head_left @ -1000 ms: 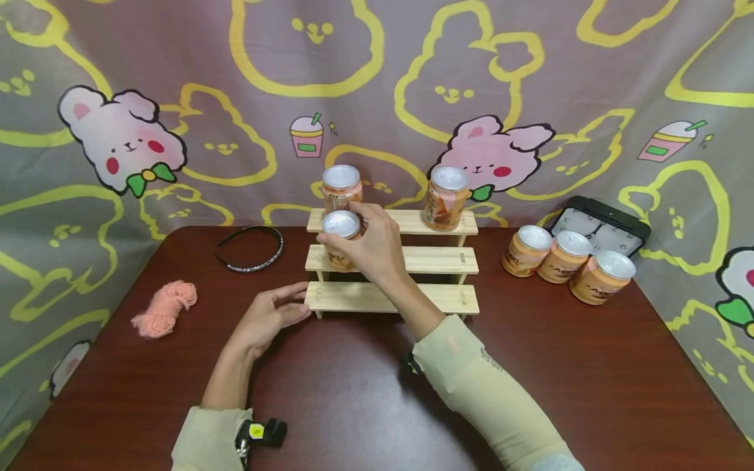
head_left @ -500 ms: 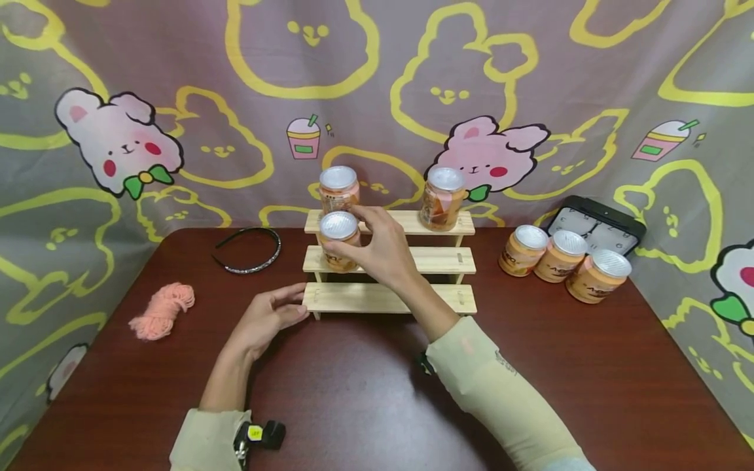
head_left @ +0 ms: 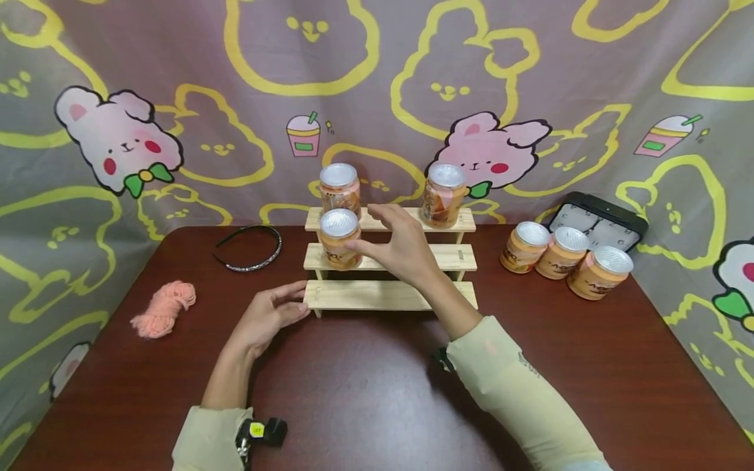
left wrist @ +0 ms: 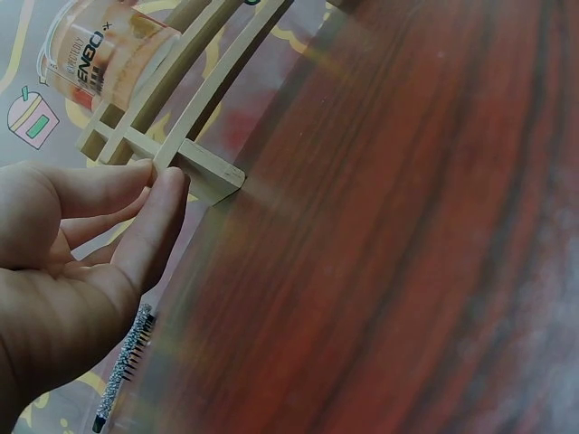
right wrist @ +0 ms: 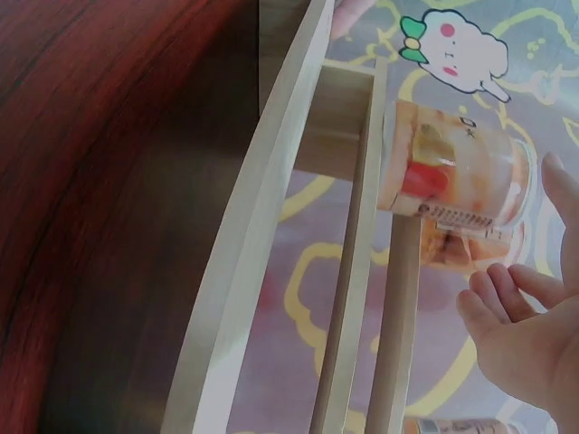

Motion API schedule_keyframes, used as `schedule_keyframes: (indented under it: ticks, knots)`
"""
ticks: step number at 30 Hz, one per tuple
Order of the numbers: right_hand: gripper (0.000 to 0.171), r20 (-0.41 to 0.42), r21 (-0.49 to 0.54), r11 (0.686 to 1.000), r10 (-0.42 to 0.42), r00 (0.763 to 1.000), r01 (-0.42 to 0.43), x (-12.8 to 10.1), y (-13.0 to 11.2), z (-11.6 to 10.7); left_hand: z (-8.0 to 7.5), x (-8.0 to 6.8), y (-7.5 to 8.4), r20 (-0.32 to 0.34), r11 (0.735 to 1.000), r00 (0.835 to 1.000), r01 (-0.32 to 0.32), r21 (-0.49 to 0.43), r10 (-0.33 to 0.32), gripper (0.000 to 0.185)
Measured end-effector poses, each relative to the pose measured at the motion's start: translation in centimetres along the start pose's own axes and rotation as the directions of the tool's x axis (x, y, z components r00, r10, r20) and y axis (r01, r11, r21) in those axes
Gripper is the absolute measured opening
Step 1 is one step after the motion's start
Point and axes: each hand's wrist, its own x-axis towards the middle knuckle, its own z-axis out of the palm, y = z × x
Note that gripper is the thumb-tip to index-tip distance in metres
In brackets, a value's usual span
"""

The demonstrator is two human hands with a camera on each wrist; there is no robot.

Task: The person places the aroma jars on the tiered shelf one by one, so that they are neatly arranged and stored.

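Observation:
A three-tier wooden shelf stands mid-table. One orange can with a silver lid stands at the left of the middle tier; it also shows in the right wrist view as the can. My right hand hovers just right of it, fingers spread and holding nothing. Two more cans stand on the top tier. My left hand rests on the table, its straight fingers touching the left end of the bottom tier.
Three more cans lie grouped on the table at the right, in front of a black tray. A black headband and a pink yarn bundle lie to the left. A patterned cloth hangs behind.
My right hand has let go of the can on the middle tier and drawn back to the right, fingers opening. The left hand has stayed at the shelf's end.

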Motion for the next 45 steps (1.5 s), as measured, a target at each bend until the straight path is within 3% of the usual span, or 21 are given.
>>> schedule_keyframes:
  ticks: [15, 23, 31, 36, 45]
  knots:
    - [0.054, -0.019, 0.177, 0.983, 0.047, 0.999, -0.042, -1.4, 1.0, -3.0, -0.1, 0.1, -0.2, 0.003, 1.000, 1.000, -0.006, -0.007, 0.006, 0.055]
    - [0.050, -0.020, 0.195, 0.979, 0.066, 0.998, -0.060, -2.1, 1.5, -4.1, 0.0, -0.1, -0.4, 0.003, 1.000, 1.000, -0.004, -0.010, 0.004, 0.054]
    - [0.040, -0.026, 0.190, 0.973, 0.138, 0.990, -0.131, -2.7, 1.8, -5.6, 0.1, 0.3, -0.2, -0.001, 1.000, 1.000, -0.011, -0.001, 0.011, 0.054]
    - [0.035, -0.070, 0.184, 0.973, 0.156, 0.985, -0.141, -3.4, 2.4, -6.5, 0.1, 0.3, 0.0, 0.006, 1.000, 1.000, -0.005, -0.007, 0.005, 0.055]
    - [0.024, -0.262, 0.173, 0.979, 0.152, 0.953, -0.108, -4.4, 3.8, -7.6, 0.0, 0.1, -0.1, 0.007, 1.000, 1.000, -0.002, -0.024, 0.003, 0.054]
